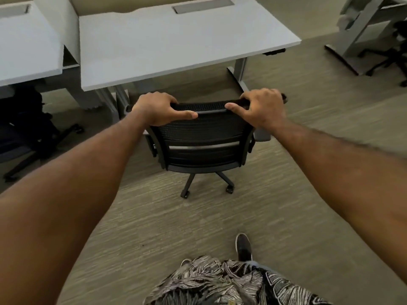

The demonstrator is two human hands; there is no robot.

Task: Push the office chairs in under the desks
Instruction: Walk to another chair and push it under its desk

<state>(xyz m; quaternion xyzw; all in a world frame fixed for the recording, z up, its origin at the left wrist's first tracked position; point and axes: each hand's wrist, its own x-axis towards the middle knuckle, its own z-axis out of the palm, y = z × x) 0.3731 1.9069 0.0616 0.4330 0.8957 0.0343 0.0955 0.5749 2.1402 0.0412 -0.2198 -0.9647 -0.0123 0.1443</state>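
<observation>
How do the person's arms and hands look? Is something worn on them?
Both forearms are bare, with no sleeve in view. The left hand and the right hand have no glove, and I see no ring, watch or bracelet. Fine hair shows on the right forearm.

Dim, even indoor light washing over the pale grey desk top (176, 42), soft shadow pooling beneath it, wide-angle bending showing at the edges, motion blur smearing the beige striped carpet (308, 133)

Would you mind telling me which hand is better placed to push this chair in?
Neither alone: the left hand and right hand grip opposite ends of the chair back's top edge, squarely facing the desk.
</observation>
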